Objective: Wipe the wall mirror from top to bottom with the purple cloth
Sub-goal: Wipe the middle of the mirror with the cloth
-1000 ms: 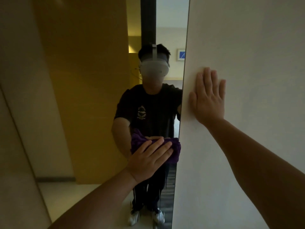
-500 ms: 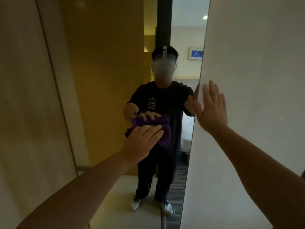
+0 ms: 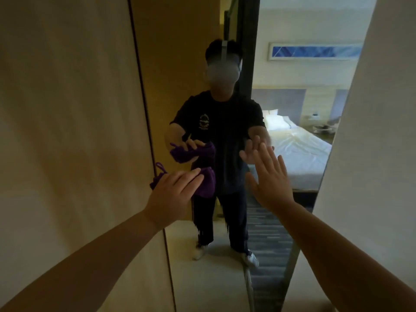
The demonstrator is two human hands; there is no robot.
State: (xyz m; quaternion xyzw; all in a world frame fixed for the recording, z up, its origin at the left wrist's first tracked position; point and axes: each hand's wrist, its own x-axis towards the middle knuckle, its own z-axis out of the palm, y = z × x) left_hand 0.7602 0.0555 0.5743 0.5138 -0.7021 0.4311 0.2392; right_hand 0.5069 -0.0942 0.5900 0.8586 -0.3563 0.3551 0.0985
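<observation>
Two hands up at the wall mirror (image 3: 292,154). Left hand (image 3: 173,194) holds the purple cloth (image 3: 206,185) under flat, close-set fingers near the mirror's left edge, at mid-height. Right hand (image 3: 270,181) empty, fingers spread, beside it. Risk: cloth looks off the glass, bunched; wipe could skip, bare palm could smudge.

the wall mirror (image 3: 292,154) is set upright straight ahead, between a wall panel (image 3: 67,131) on its left and a wall (image 3: 371,176) on its right. the left hand (image 3: 173,197) is laid over the cloth (image 3: 204,183) in front of the mirror's left part. the right hand (image 3: 270,179) is held up to the right of it, before the mirror's middle. in the mirror, a bed (image 3: 297,149) is seen behind the reflected person (image 3: 220,136), to the right.
</observation>
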